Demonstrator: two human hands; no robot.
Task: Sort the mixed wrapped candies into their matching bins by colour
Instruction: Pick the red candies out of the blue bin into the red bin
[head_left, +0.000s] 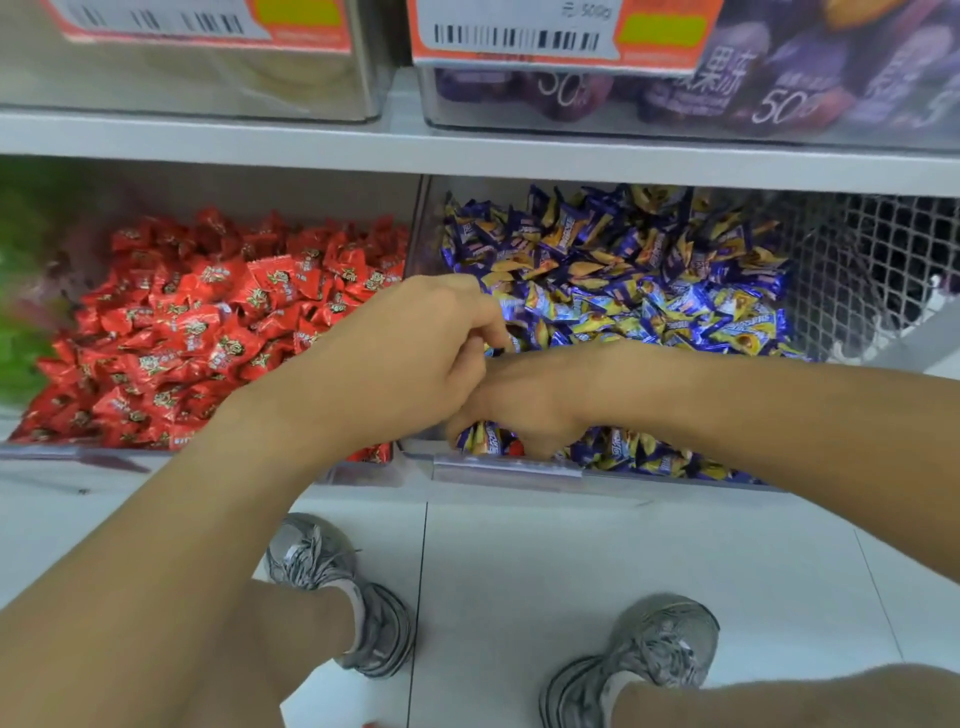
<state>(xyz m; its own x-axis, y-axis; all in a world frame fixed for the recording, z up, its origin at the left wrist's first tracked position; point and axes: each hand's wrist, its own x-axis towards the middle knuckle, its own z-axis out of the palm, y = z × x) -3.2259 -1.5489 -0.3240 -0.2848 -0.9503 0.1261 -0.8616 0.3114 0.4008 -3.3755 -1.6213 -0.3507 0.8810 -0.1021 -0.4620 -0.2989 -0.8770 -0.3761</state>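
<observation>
A red candy (515, 446) is glimpsed under the right hand (511, 402), whose grip is curled into the blue-and-yellow bin (506, 467); left hand (415, 338) contents cannot be told. Blue wrappers could be dragged along.

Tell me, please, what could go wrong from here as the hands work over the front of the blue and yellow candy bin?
The right hand digs at the heaped front edge of the blue and yellow candies, so some could spill over the low bin lip onto the floor. The left hand crosses above it and hides the red candy there, so it could be missed or buried.
</observation>
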